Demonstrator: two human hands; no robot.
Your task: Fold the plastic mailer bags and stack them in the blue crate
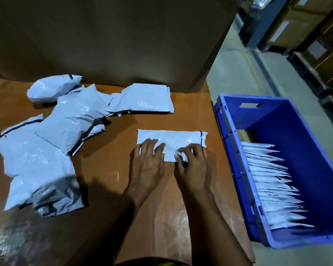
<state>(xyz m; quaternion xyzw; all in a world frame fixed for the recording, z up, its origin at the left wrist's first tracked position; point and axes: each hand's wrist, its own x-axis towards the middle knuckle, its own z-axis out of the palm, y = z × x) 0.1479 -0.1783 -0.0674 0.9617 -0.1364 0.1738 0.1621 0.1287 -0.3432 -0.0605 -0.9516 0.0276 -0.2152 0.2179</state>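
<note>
A white plastic mailer bag [173, 140], folded into a long strip, lies on the brown table [108, 175] in front of me. My left hand [147, 162] presses flat on its left part with straight fingers. My right hand [193, 164] pinches the strip's near edge, lifting a small fold. To the right stands the blue crate [236, 169], holding a row of several folded white mailers [275, 185] standing on edge along its left side.
A loose heap of unfolded white and grey mailers [52, 143] covers the table's left side, with another bag [146, 98] at the back. A tall cardboard wall [112, 35] rises behind the table. Warehouse racks [315, 45] line the floor at right.
</note>
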